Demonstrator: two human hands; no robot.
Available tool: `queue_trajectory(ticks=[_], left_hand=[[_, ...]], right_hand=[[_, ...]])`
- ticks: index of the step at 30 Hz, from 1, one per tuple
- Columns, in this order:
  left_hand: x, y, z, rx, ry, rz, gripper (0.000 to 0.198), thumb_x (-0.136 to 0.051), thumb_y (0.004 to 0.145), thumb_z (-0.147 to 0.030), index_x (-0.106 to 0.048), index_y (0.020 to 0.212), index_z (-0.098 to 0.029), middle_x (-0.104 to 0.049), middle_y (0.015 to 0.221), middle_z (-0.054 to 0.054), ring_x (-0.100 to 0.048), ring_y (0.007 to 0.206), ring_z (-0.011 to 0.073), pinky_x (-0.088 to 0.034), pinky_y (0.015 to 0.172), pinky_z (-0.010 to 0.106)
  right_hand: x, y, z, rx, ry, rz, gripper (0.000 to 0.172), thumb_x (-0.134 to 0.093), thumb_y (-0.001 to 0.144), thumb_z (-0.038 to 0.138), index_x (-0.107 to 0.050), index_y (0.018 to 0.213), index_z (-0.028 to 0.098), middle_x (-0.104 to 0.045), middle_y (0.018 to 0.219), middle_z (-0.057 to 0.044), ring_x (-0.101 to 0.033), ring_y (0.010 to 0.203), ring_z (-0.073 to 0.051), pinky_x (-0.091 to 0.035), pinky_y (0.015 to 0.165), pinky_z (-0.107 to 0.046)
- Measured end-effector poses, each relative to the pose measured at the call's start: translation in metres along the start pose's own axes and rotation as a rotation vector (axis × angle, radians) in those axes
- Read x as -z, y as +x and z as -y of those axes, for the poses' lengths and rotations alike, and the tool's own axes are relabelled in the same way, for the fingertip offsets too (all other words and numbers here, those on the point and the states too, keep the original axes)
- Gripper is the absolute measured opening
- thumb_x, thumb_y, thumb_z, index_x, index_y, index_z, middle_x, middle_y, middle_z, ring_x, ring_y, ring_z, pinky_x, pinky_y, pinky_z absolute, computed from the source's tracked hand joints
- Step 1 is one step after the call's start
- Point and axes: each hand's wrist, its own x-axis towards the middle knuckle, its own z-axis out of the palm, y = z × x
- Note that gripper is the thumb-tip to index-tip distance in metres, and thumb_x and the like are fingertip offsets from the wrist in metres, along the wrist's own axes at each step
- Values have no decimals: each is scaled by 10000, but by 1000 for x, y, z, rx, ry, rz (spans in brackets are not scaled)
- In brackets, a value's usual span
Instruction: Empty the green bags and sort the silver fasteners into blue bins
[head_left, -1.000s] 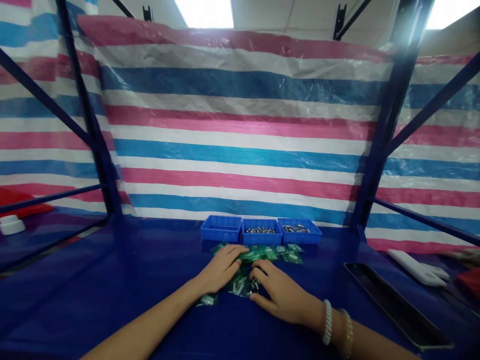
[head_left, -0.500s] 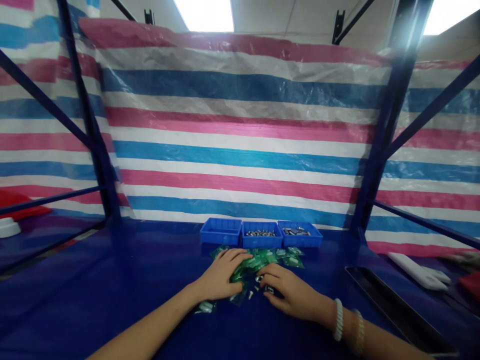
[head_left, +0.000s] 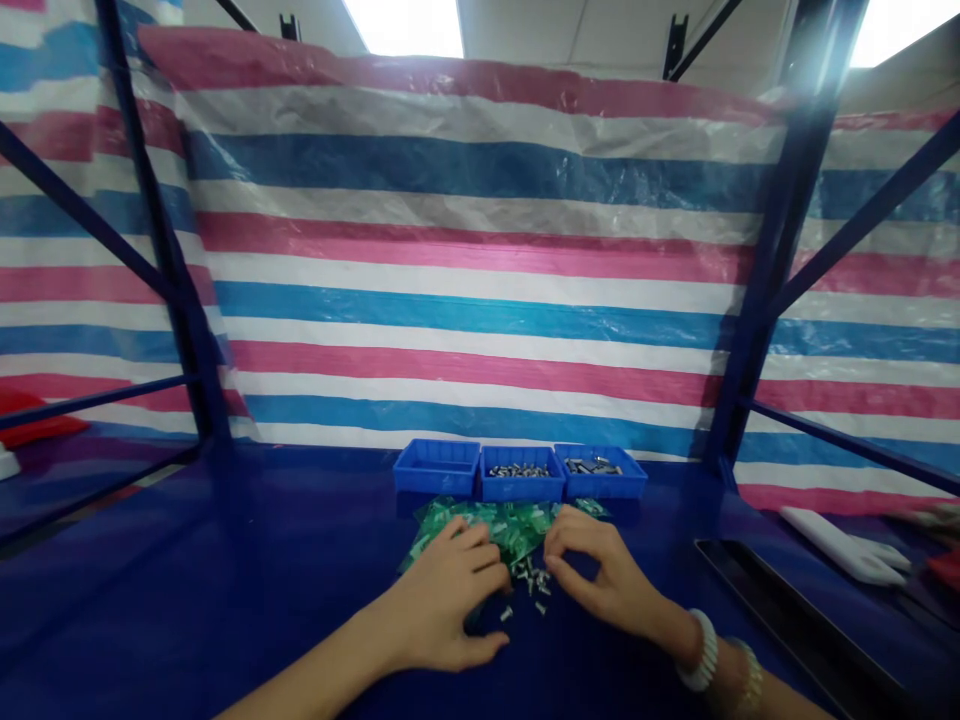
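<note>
Screws point(head_left: 534, 580) lie loose on your table point(head_left: 300, 570), between your hands, which are apart. Your left hand point(head_left: 439, 605) has its fingers spread; your right hand point(head_left: 604, 572) curls beside the screws, its grip impossible to tell. Just past them you have heaped green packets point(head_left: 517, 532), then three blue trays point(head_left: 523, 489) side by side, then a striped sheet point(head_left: 480, 310).

The left hand point(head_left: 450, 605) hides part of the green bags point(head_left: 525, 525). Bottom edge cuts off both forearms point(head_left: 330, 655); left edge crops a white object point(head_left: 7, 464).
</note>
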Motion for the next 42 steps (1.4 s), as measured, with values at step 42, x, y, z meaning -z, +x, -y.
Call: queue_trajectory(ticks=[42], left_hand=[[-11, 37, -26, 197, -587, -638, 67, -605, 819, -127, -614, 789, -186, -633, 772, 5, -615, 730, 143, -483, 675, 256]], right_hand=[[-19, -1, 15, -354, 525, -26, 463, -398, 967, 510, -570, 692, 180, -561, 690, -6, -540, 678, -147, -440, 653, -257]])
